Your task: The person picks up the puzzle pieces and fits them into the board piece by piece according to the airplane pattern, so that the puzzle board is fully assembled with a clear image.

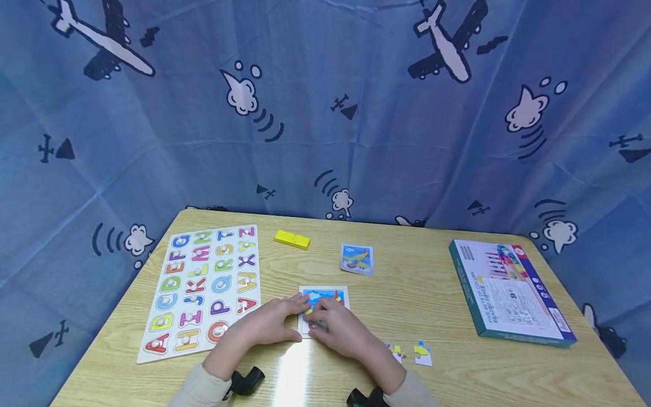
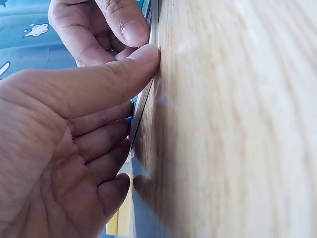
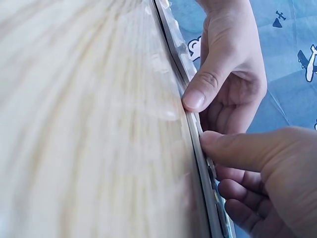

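A small picture puzzle in a white-edged tray (image 1: 347, 299) lies on the table, partly covered by both hands. My left hand (image 1: 272, 322) rests at its left side, fingers extended over the picture and thumb by the near left corner. Over the tray's middle, my right hand (image 1: 338, 328) has its fingers bent and seems to pinch a puzzle piece, mostly hidden beneath them. In the right wrist view, the right thumb (image 3: 237, 148) touches the tray's edge, close to the left thumb (image 3: 203, 91). Loose puzzle pieces (image 1: 422, 354) lie right of the right forearm.
An alphabet board (image 1: 203, 288) with knobbed letters lies on the left. Behind the tray are a yellow block (image 1: 292, 239) and a plane picture card (image 1: 357, 259). A flat box (image 1: 511, 291) lies at the right. A blue curtain (image 1: 305, 113) hangs behind the table.
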Demonstrator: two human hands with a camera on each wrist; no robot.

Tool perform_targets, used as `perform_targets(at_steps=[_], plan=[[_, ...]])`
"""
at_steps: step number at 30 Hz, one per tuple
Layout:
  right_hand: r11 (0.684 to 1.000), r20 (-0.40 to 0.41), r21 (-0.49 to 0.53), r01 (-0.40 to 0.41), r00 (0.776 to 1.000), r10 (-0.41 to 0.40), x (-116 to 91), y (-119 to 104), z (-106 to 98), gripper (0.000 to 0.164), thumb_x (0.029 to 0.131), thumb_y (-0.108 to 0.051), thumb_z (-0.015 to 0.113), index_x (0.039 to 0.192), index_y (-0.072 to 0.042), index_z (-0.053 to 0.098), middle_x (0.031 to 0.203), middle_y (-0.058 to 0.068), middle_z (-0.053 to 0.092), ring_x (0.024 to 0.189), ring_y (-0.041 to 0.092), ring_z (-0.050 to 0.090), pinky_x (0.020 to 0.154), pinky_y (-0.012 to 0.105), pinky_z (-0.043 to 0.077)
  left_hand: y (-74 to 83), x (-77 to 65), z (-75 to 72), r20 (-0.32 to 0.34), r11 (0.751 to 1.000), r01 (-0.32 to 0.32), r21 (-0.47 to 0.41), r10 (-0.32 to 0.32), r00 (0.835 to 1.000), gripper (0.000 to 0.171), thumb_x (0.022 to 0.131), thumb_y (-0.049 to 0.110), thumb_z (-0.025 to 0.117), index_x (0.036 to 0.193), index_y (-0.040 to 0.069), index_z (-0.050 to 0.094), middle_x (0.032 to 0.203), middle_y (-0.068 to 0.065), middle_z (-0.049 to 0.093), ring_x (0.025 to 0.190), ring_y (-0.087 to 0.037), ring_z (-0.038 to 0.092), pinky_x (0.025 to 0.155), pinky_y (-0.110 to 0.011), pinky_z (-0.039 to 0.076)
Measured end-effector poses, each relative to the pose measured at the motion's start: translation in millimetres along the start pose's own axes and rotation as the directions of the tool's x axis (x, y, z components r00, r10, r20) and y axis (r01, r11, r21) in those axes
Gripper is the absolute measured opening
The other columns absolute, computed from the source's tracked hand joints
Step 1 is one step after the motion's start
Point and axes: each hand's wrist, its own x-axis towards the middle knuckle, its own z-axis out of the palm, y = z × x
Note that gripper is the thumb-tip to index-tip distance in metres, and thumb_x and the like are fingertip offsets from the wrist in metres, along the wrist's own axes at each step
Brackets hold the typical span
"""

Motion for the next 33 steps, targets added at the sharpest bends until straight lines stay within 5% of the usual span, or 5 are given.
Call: perform_targets(at_steps=[6,13,19,28,33], plan=[[1.000,-0.006,-0.025,0.012,1.000,-0.012,1.4,-1.8,0.1,0.023,0.084,-0.021,0.072,0.103,-0.010,0.075,0.095,-0.003,0.057,0.087,0.007,0.050,0.076,0.022,0.049,1.3,-0.4,-1.1,0.002,1.000,0.006,0.000,-0.006,1.000,0.068,0.082,0.029,0.073,0.140,0.008,0.046,0.151,-0.004,0.036,0.141,-0.023,0.031,0.113,-0.046,0.032],[0.999,-0.033,-0.013,-0.050,0.998,0.050,2.9,-4.8,1.6,0.020,0.080,-0.019,0.074,0.098,-0.012,0.077,0.090,-0.003,0.056,0.085,0.007,0.047,0.093,0.038,0.047,2.3,-0.7,-2.2,0.004,1.000,0.009,-0.002,-0.009,1.000,0.068,0.082,0.030,0.073,0.140,0.007,0.046,0.151,-0.004,0.036,0.141,-0.023,0.030,0.113,-0.045,0.032],[0.995,-0.068,0.048,-0.089,0.993,0.092,0.9,-6.4,5.8,0.018,0.084,-0.016,0.071,0.101,-0.012,0.075,0.096,-0.003,0.055,0.087,0.009,0.049,0.080,0.028,0.046,-0.6,0.0,-0.8,-0.001,1.000,0.010,0.007,-0.010,1.000,0.071,0.083,0.033,0.072,0.142,0.008,0.044,0.153,-0.005,0.033,0.142,-0.024,0.029,0.113,-0.046,0.031],[0.986,-0.042,0.107,-0.125,0.991,0.130,1.9,-0.4,5.7,0.036,0.080,-0.022,0.075,0.111,-0.005,0.067,0.104,0.001,0.058,0.101,0.016,0.055,0.100,0.039,0.045,0.5,3.5,7.0,-0.109,0.993,-0.006,0.122,0.020,0.994,0.059,0.090,0.037,0.062,0.139,0.006,0.049,0.146,-0.011,0.043,0.136,-0.028,0.041,0.109,-0.045,0.038],[0.978,-0.026,0.156,-0.137,0.989,0.143,-1.4,3.3,-2.1,0.037,0.082,-0.019,0.073,0.115,-0.006,0.065,0.110,0.002,0.061,0.109,0.019,0.057,0.101,0.041,0.046,3.0,4.3,9.0,-0.128,0.990,0.017,0.141,0.001,0.992,0.055,0.090,0.036,0.064,0.137,0.009,0.052,0.146,-0.010,0.044,0.136,-0.027,0.040,0.109,-0.044,0.037]])
